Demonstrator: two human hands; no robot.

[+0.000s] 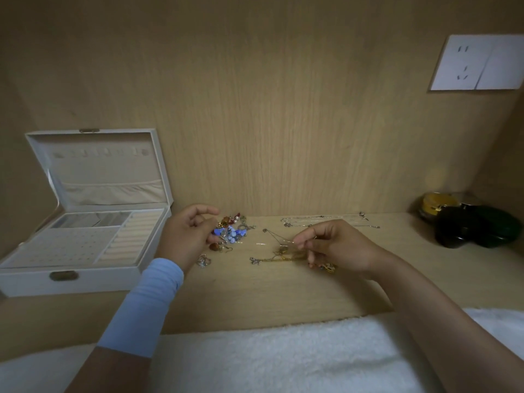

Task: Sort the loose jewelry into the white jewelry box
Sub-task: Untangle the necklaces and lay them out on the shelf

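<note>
- Fingers (304,241) of right hand (337,248): pinched together on a thin gold chain (276,240), lifted just above the tabletop (283,285).
- Fingers (208,212) of left hand (187,234): loosely curled, slightly apart, holding nothing that can be seen; hand beside the earring pile (231,231). Pale blue sleeve (144,304) on the forearm.
- Earring pile: blue, red, amber and pearl pieces, centre of tabletop.
- Rings (203,260): small cluster near the left wrist.
- Silver chains (326,221): laid along the back panel.
- White jewelry box (85,245): left, lid open; ring rolls and perforated earring panel showing, no jewelry discernible inside.
- Wall socket (479,62): white, upper right; no legible lettering.
- Dark containers (470,222): far right; no readable label.
- White towel (269,358): near edge.
</note>
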